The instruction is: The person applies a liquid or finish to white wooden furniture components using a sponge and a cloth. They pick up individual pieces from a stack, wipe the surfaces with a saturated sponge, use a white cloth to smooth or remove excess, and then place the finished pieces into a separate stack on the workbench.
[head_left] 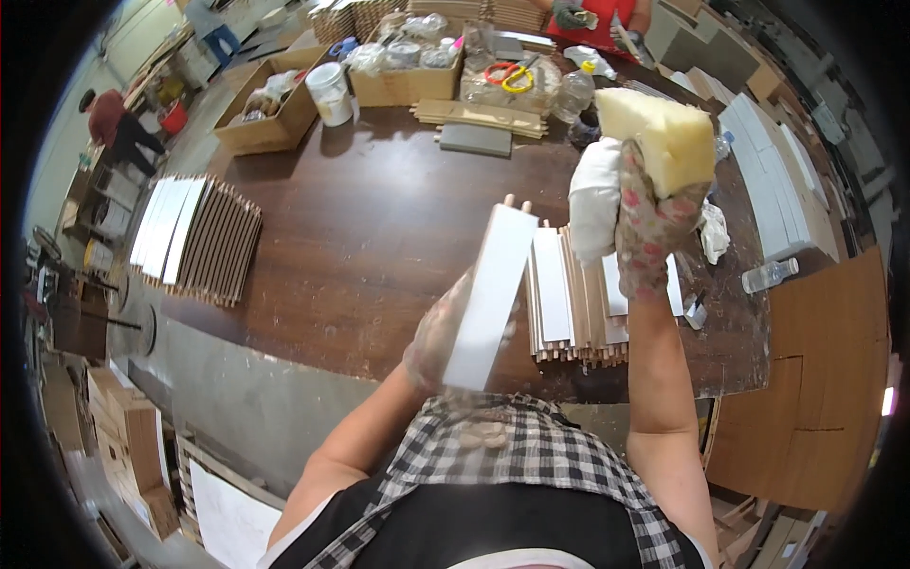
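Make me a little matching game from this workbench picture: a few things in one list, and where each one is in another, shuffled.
Things:
1. yellow sponge block
2. white panel
3. white plastic tub
4. clear bottle

Places:
A. lying on the table's right edge
B. held up in the left hand
C. standing beside the cardboard box
D. gripped in the gloved right hand

Pairs: 1-D, 2-B, 3-C, 4-A

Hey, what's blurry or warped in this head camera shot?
Head view: the left hand and white panel it holds are motion-blurred; the right hand gripping the yellow sponge is sharp; table edges bow toward the black fisheye rim.
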Action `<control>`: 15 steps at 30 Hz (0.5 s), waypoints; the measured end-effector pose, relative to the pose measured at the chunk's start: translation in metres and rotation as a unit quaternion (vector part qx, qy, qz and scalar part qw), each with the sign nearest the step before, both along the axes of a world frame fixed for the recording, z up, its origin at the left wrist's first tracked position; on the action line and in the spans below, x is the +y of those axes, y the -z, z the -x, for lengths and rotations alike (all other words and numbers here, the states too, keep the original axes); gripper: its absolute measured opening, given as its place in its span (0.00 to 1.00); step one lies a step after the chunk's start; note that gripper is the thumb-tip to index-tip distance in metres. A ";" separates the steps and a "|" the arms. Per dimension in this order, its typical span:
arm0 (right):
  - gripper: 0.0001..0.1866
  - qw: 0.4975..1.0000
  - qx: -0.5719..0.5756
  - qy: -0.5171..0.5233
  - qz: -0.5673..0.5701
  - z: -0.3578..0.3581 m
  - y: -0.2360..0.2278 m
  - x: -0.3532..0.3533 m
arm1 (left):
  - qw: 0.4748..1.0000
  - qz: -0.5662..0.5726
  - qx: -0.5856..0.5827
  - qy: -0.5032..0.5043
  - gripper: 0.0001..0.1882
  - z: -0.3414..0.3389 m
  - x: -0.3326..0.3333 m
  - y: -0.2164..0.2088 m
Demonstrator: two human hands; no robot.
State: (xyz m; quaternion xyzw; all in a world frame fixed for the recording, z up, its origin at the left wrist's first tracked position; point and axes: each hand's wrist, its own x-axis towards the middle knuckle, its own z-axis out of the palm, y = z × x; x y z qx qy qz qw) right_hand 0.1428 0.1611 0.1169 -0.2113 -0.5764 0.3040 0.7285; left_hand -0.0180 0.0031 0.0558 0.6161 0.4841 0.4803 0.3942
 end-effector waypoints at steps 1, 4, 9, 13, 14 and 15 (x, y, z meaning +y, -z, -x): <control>0.26 0.995 -0.062 0.037 -0.065 0.010 -0.001 -0.002 | 0.986 0.054 -0.155 0.009 0.27 -0.003 0.002 0.002; 0.30 0.985 -0.164 0.039 -0.024 0.022 0.019 -0.017 | 0.993 -0.025 -0.118 0.004 0.29 -0.001 0.007 0.015; 0.50 0.922 -0.323 0.008 -0.213 0.048 0.056 -0.052 | 0.880 0.108 -0.460 0.046 0.27 -0.004 0.036 0.046; 0.49 0.943 -0.220 -0.190 -0.163 0.048 0.094 -0.087 | 0.670 0.215 -0.638 0.312 0.31 -0.003 0.057 0.030; 0.47 0.936 -0.205 -0.239 -0.156 0.047 0.094 -0.097 | 0.744 0.220 -0.614 0.144 0.31 0.007 0.060 0.044; 0.44 0.933 -0.207 -0.265 -0.130 0.035 0.089 -0.105 | 0.799 0.240 -0.550 -0.025 0.31 0.016 0.063 0.058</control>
